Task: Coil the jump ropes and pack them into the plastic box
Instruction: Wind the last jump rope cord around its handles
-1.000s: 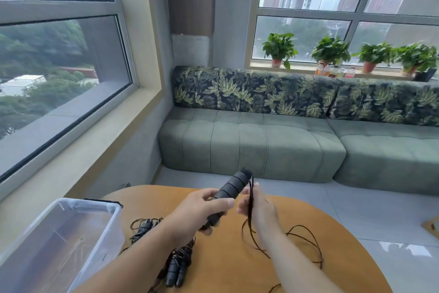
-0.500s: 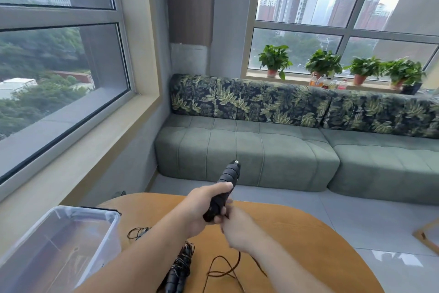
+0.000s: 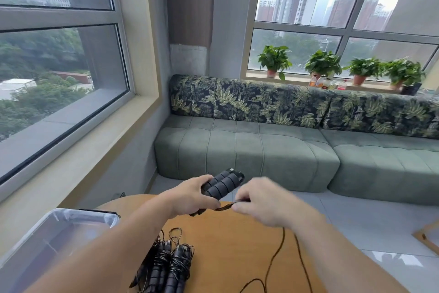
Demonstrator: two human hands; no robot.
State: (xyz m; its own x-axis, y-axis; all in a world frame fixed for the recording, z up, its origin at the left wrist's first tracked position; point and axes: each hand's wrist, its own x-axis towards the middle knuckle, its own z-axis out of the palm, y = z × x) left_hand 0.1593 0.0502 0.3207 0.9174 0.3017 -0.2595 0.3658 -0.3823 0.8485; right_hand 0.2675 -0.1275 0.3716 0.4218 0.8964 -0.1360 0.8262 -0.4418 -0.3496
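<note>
The left hand (image 3: 190, 194) is gripping a pair of black ribbed foam jump-rope handles (image 3: 223, 184), its fingers curling round their lower ends while the handles are pointing up toward two o'clock, side by side and touching. At three o'clock from it, the right hand (image 3: 259, 202) is pinching a thin dark brown rope cord (image 3: 224, 207) between thumb and fingers; the cord is stretching taut across to the base of the handles, and more of it is trailing down from under the right forearm and looping over the round wooden desk (image 3: 228, 240) toward five o'clock. Both hands are hovering above the far edge of the desk. At six o'clock from the left hand, a bundle of already coiled black jump ropes (image 3: 166, 266) is lying on the desk, cord wound round the handles. At eight o'clock, the clear plastic box (image 3: 78, 215) is sitting open at the desk's left edge, just beside the left forearm. Its contents cannot be told.
</note>
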